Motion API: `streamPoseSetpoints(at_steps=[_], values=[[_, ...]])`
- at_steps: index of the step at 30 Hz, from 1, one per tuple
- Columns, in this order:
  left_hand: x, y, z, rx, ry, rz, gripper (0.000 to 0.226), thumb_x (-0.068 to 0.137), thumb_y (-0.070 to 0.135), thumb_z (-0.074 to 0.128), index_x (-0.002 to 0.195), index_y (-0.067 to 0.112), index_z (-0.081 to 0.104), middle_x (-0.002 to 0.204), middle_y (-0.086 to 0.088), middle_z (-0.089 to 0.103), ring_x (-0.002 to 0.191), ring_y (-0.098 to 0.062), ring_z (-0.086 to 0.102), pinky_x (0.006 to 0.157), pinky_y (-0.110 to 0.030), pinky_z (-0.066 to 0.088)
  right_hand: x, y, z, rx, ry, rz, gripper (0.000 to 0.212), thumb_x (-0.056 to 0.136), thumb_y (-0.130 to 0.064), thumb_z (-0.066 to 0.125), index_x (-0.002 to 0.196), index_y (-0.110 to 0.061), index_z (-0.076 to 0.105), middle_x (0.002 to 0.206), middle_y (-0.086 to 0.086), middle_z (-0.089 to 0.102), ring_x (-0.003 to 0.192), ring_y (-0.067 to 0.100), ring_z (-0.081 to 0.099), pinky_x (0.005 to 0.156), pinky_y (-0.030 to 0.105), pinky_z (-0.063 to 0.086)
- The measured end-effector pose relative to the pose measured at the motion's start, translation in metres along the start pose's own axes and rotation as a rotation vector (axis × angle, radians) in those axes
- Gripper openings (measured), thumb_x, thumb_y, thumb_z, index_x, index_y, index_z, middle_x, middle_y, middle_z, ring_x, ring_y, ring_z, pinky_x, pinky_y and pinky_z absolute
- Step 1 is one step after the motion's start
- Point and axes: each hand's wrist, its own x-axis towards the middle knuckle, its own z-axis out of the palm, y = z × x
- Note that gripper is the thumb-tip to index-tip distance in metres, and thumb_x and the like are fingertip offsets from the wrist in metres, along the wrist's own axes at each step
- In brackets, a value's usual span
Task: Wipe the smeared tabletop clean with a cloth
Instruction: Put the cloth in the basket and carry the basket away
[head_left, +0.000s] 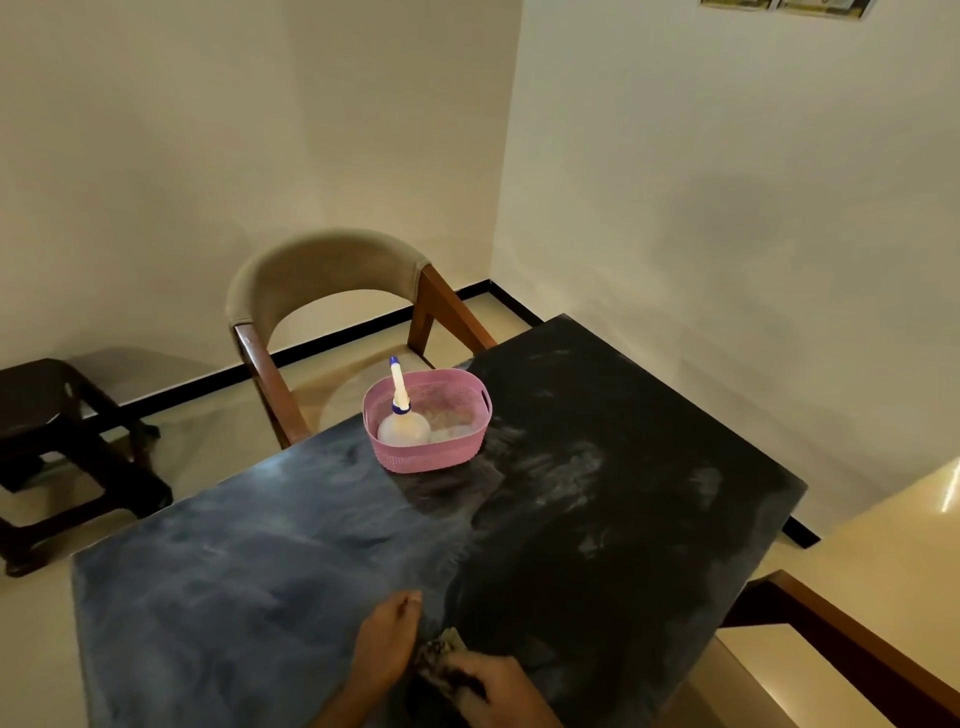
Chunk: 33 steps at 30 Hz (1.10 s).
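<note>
No readable text anywhere; the wall pictures (784, 6) at the upper right are too blurred to tell

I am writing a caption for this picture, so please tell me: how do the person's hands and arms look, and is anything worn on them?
Both forearms enter from the bottom edge and are bare, with no sleeve in view. The left hand and the right hand show no glove, ring, watch or bracelet that I can make out, though the picture is soft there.

Left hand (387, 642) low at the near edge, fingers curled, right hand (496, 686) beside it, grip closed
</note>
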Motion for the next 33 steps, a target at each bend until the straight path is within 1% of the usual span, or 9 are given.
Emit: streamPoseSetpoints(at_steps=[3, 6, 9, 11, 14, 20, 25, 28, 33], values=[[-0.005, 0.015, 0.003, -0.517, -0.128, -0.238, 0.05, 0.103, 0.035, 0.042, 0.107, -0.006, 0.069, 0.095, -0.023, 0.069, 0.089, -0.033, 0.061, 0.073, -0.034, 0.047, 0.009, -0.008, -0.016, 0.22, 0.063, 0.09, 0.043, 0.084, 0.005, 0.054, 0.117, -0.016, 0.072, 0.108, 0.003, 0.076, 0.104, 0.01, 0.069, 0.093, 0.022, 0.052], [-0.009, 0.026, 0.006, -0.811, -0.302, -0.366, 0.078, 0.093, 0.063, 0.034, 0.102, -0.004, 0.074, 0.104, -0.026, 0.071, 0.101, -0.037, 0.065, 0.081, -0.039, 0.051, 0.017, -0.019, -0.034, 0.456, 0.094, 0.218, 0.04, 0.087, 0.013, 0.05, 0.114, -0.009, 0.07, 0.104, 0.019, 0.074, 0.088, 0.022, 0.066, 0.079, 0.031, 0.052], [-0.006, 0.032, 0.007, -0.895, -0.354, -0.374, 0.079, 0.087, 0.068, 0.042, 0.104, -0.002, 0.074, 0.109, -0.025, 0.07, 0.102, -0.037, 0.067, 0.081, -0.041, 0.053, 0.024, -0.021, -0.048, 0.674, 0.112, 0.313, 0.037, 0.092, 0.01, 0.045, 0.112, -0.009, 0.069, 0.105, 0.02, 0.073, 0.092, 0.03, 0.067, 0.088, 0.044, 0.054], [-0.008, 0.036, 0.009, -0.901, -0.415, -0.368, 0.072, 0.085, 0.067, 0.048, 0.104, 0.003, 0.075, 0.102, -0.021, 0.072, 0.09, -0.033, 0.07, 0.073, -0.039, 0.056, 0.027, -0.024, -0.058, 0.789, 0.143, 0.305, 0.035, 0.093, 0.01, 0.043, 0.111, -0.005, 0.069, 0.104, 0.02, 0.073, 0.096, 0.032, 0.067, 0.093, 0.05, 0.052], [-0.013, 0.04, 0.009, -0.886, -0.462, -0.351, 0.05, 0.083, 0.051, 0.06, 0.111, 0.011, 0.074, 0.093, -0.017, 0.073, 0.074, -0.028, 0.07, 0.064, -0.038, 0.057, 0.034, -0.026, -0.069, 0.897, 0.215, 0.263, 0.033, 0.095, 0.009, 0.04, 0.11, -0.001, 0.068, 0.102, 0.022, 0.073, 0.09, 0.031, 0.068, 0.081, 0.044, 0.056], [-0.007, 0.069, 0.008, -0.793, -0.327, -0.151, 0.035, 0.084, -0.004, 0.062, 0.119, 0.0, 0.06, 0.105, -0.024, 0.07, 0.087, -0.035, 0.069, 0.066, -0.041, 0.059, 0.052, -0.027, -0.093, 0.924, 0.318, 0.289, 0.025, 0.097, 0.0, 0.046, 0.109, -0.002, 0.067, 0.097, 0.018, 0.073, 0.085, 0.027, 0.065, 0.071, 0.038, 0.053], [0.009, 0.102, -0.002, -0.663, -0.165, -0.02, 0.034, 0.083, -0.006, 0.068, 0.113, 0.008, 0.062, 0.104, -0.014, 0.073, 0.095, -0.029, 0.07, 0.072, -0.04, 0.059, 0.069, -0.032, -0.106, 0.787, 0.361, 0.269, 0.015, 0.097, -0.013, 0.059, 0.109, -0.013, 0.068, 0.101, 0.008, 0.075, 0.096, 0.025, 0.071, 0.078, 0.042, 0.06], [0.021, 0.123, -0.006, -0.572, -0.072, 0.042, 0.039, 0.082, -0.003, 0.069, 0.116, 0.013, 0.06, 0.109, -0.008, 0.069, 0.099, -0.022, 0.067, 0.075, -0.034, 0.058, 0.084, -0.04, -0.116, 0.676, 0.401, 0.257, 0.013, 0.097, -0.015, 0.06, 0.106, -0.017, 0.069, 0.101, 0.005, 0.075, 0.095, 0.022, 0.07, 0.069, 0.034, 0.058], [0.046, 0.174, -0.018, -0.491, -0.008, 0.143, 0.041, 0.087, 0.002, 0.065, 0.122, 0.019, 0.052, 0.12, 0.001, 0.06, 0.109, -0.017, 0.059, 0.083, -0.035, 0.057, 0.129, -0.067, -0.148, 0.474, 0.523, 0.167, 0.011, 0.093, -0.01, 0.062, 0.09, -0.011, 0.072, 0.097, 0.014, 0.074, 0.087, 0.023, 0.069, 0.075, 0.04, 0.057]])
